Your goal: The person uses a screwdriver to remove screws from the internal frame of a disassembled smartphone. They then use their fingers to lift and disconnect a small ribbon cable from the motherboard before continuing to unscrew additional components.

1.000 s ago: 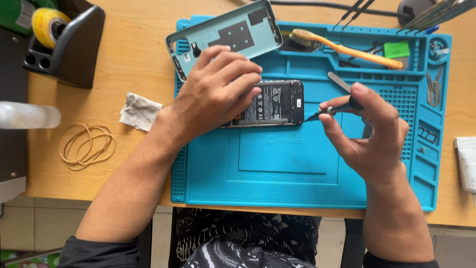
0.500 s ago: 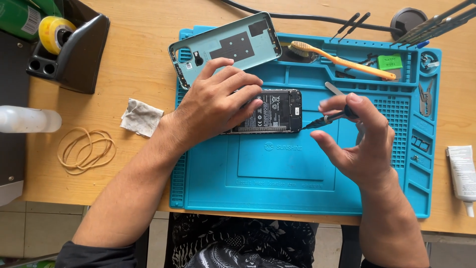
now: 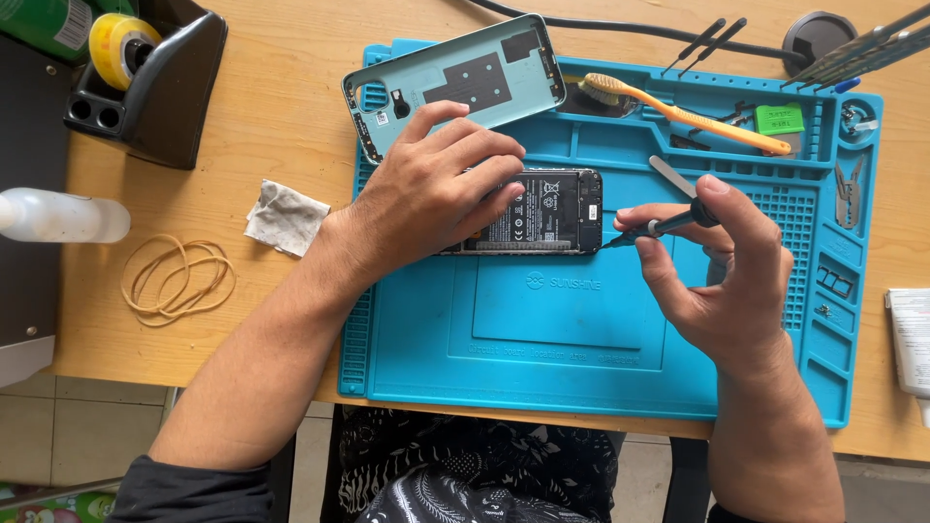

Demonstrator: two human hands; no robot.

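An opened black phone (image 3: 547,213) lies on a blue repair mat (image 3: 581,329), its battery facing up. My left hand (image 3: 436,189) presses flat on the phone's left half and covers it. My right hand (image 3: 722,266) pinches a thin dark screwdriver (image 3: 659,227) whose tip touches the phone's right end. The phone's pale green back cover (image 3: 455,82) rests inside up at the mat's top left edge, just above my left hand.
An orange toothbrush (image 3: 688,114), tweezers (image 3: 717,37) and small parts sit along the mat's top. A grey cloth (image 3: 284,217), rubber bands (image 3: 176,278), a clear bottle (image 3: 58,217) and a black holder with yellow tape (image 3: 145,82) lie on the wooden table at left.
Both hands stay on the phone and the screwdriver. The screwdriver tip keeps to the phone's right end while the right fingers shift slightly on the handle.
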